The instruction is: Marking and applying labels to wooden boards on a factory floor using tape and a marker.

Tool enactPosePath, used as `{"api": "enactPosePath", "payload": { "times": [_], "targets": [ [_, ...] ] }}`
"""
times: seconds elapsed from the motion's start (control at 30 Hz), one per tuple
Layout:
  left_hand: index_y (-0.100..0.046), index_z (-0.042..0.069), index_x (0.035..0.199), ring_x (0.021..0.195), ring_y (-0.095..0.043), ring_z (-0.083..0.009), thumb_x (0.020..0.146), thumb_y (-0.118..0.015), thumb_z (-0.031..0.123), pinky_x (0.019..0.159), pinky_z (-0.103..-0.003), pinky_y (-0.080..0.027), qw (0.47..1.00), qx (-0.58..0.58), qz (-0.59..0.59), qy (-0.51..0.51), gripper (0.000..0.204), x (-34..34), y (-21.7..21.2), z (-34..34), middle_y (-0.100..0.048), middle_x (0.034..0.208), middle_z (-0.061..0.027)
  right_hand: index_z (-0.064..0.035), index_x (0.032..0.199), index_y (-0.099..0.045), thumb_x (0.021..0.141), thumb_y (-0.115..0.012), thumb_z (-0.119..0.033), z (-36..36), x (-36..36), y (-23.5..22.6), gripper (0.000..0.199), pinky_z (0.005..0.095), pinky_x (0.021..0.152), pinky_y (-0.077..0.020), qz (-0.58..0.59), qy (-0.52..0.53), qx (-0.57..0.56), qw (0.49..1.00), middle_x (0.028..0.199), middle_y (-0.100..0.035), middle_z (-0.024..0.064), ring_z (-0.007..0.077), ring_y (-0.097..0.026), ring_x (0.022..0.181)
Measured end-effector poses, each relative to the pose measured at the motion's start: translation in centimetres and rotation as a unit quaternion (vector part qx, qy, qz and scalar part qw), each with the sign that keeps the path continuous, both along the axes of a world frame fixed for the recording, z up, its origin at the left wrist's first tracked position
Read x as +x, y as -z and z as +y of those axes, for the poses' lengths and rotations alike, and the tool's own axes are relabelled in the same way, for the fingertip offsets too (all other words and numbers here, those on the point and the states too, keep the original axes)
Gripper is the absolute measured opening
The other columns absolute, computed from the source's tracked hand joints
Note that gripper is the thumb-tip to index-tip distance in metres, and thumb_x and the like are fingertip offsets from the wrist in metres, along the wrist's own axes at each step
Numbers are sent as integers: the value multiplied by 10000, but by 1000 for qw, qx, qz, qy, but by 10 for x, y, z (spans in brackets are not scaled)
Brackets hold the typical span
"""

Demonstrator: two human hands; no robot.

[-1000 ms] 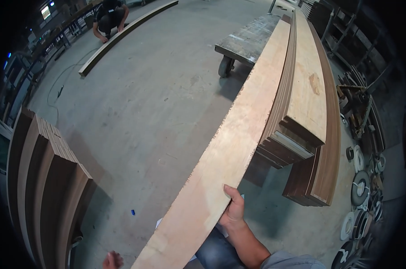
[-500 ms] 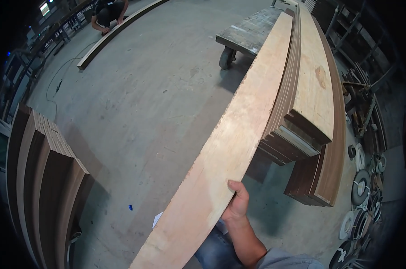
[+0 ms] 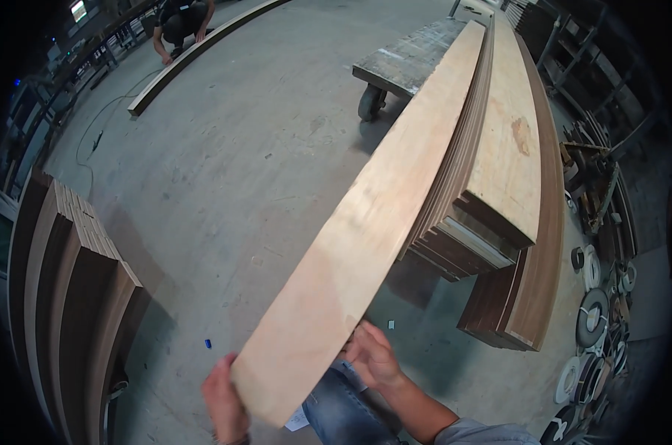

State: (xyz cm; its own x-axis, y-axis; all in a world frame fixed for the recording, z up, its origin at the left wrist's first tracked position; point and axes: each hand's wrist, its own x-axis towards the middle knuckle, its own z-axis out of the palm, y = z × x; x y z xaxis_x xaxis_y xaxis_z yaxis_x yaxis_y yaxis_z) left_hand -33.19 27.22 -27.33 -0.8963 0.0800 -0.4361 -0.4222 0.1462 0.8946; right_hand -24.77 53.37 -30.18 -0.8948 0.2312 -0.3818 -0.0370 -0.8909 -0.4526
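Note:
A long, pale plywood board (image 3: 365,222) slants from low in front of me to the far upper right, beside a stack of panels. My left hand (image 3: 224,397) is closed against the left edge near the board's near end; its fingers are partly hidden and a little blurred. On the opposite edge, slightly farther up, my right hand (image 3: 373,359) holds the board with curled fingers, their tips hidden by the wood. The board's near end shows just above my knee.
Stacked long panels (image 3: 508,156) lie along the right, near a wheeled cart (image 3: 406,63). Curved brown panels (image 3: 80,297) stand at left. Coiled rolls (image 3: 593,311) line the right side. A person (image 3: 181,26) crouches far off by a long beam (image 3: 202,53).
My left hand has come into view at the board's left edge. The board's near end now shows. My right thumb has left the top face, and that hand sits lower and farther left.

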Motion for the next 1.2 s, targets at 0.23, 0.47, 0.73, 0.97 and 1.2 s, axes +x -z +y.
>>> {"api": "enactPosePath", "payload": {
  "times": [0.23, 0.47, 0.73, 0.97, 1.2],
  "targets": [
    [-556, -52, 1269, 1080, -602, -187, 1025, -568, 180, 957, -332, -477, 968, 71, 224, -89, 336, -31, 47, 196, -650, 1175, -123, -20, 1039, -644, 965, -678, -217, 45, -8, 9, 213, 246, 690, -524, -138, 82, 164, 973, 945, -706, 45, 97, -669, 800],
    [-585, -54, 1237, 1086, -632, -248, 968, -648, 196, 961, -351, -486, 963, -18, 269, -24, 372, -77, 47, 267, -666, 1166, -185, 25, 1010, -636, 989, -629, -231, 66, -26, -17, 257, 349, 720, -616, -154, 46, 197, 967, 969, -712, 165, 257, -739, 847],
    [-697, -29, 1036, 969, -725, -324, 930, -678, 225, 858, -380, -546, 950, 19, 295, -101, 275, -85, 34, 324, -733, 1005, -215, 91, 1229, -537, 1018, -550, -204, 31, 26, 12, 364, 391, 742, -629, -169, 55, 201, 963, 1054, -695, 270, 327, -737, 862],
    [-712, 6, 956, 883, -709, -377, 925, -664, 298, 770, -406, -543, 952, -9, 295, -78, 297, -99, 31, 341, -718, 907, -221, 69, 1191, -566, 992, -575, -196, -9, 98, 22, 331, 427, 746, -627, -232, -52, 195, 952, 1042, -699, 267, 370, -733, 876],
    [-637, 15, 1274, 1136, -663, -329, 945, -669, 349, 967, -393, -517, 909, -104, 378, 142, 470, -66, 21, 194, -675, 1238, -202, 88, 1075, -624, 967, -591, -142, 10, 113, 32, 256, 380, 711, -616, -200, -94, 224, 949, 980, -720, 239, 315, -741, 835]
  ]
}}
